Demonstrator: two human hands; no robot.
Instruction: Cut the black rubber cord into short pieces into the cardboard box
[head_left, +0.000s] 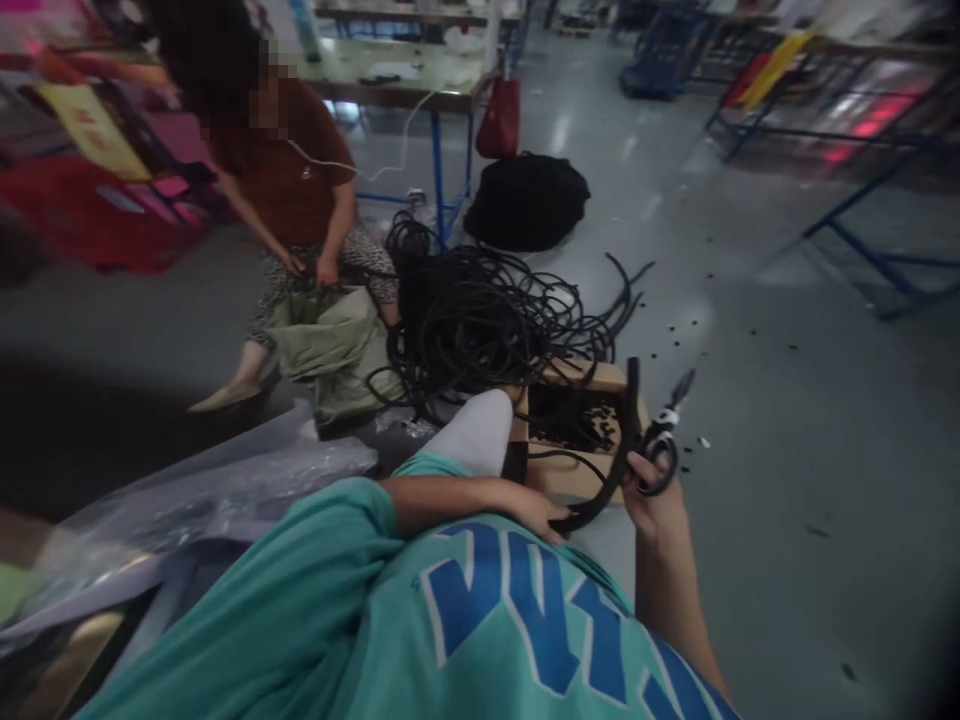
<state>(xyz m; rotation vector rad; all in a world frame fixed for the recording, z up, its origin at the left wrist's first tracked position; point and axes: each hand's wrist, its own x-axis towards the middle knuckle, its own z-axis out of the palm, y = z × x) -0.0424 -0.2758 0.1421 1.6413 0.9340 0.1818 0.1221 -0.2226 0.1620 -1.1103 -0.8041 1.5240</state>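
Observation:
My left hand (536,508) is closed on the lower end of a thick black cord (609,485), close to my lap. The cord curves up to the right, and its upper end stands beside my right hand (652,490). That hand holds scissors (661,440) with black and white handles, blades pointing up and away; its fingers also touch the cord. Beyond my knees an open cardboard box (570,475) contains small black pieces. A large tangled heap of black cords (487,310) lies on the floor behind the box.
A seated person (300,190) at the left handles a grey-green sack (330,350). Clear plastic sheeting (225,500) lies at the left. Behind are a black bundle (529,200), a red bag (499,120) and a table (397,75). Small black bits dot the floor at right.

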